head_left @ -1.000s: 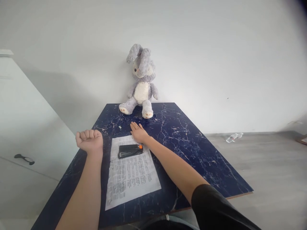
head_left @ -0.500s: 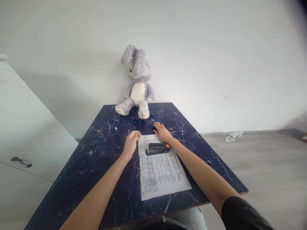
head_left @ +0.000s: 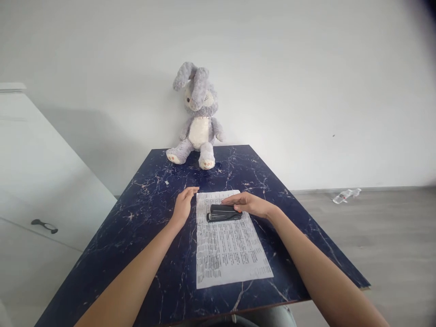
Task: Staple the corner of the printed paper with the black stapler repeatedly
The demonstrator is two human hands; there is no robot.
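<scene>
A black stapler [head_left: 225,213] with an orange end lies across the upper part of a printed sheet of paper [head_left: 235,263]. My right hand [head_left: 254,204] is at the stapler's right end, its fingers stretched out along the far side and its thumb by the orange part. Whether the fingers press on the stapler is hard to see. Just left of the paper's upper left corner, my left hand [head_left: 184,203] rests on edge with fingers extended, holding nothing.
The paper is on a dark blue marbled table [head_left: 136,227]. A grey plush rabbit [head_left: 199,118] sits at the far end against the white wall. At the left stands a white cabinet [head_left: 41,172] with a black handle. A clear plastic bottle [head_left: 346,195] lies on the floor at right.
My right hand has come back from beyond the paper's top edge to the stapler's right end. My left hand stays by the upper left corner. The view has shifted slightly.
</scene>
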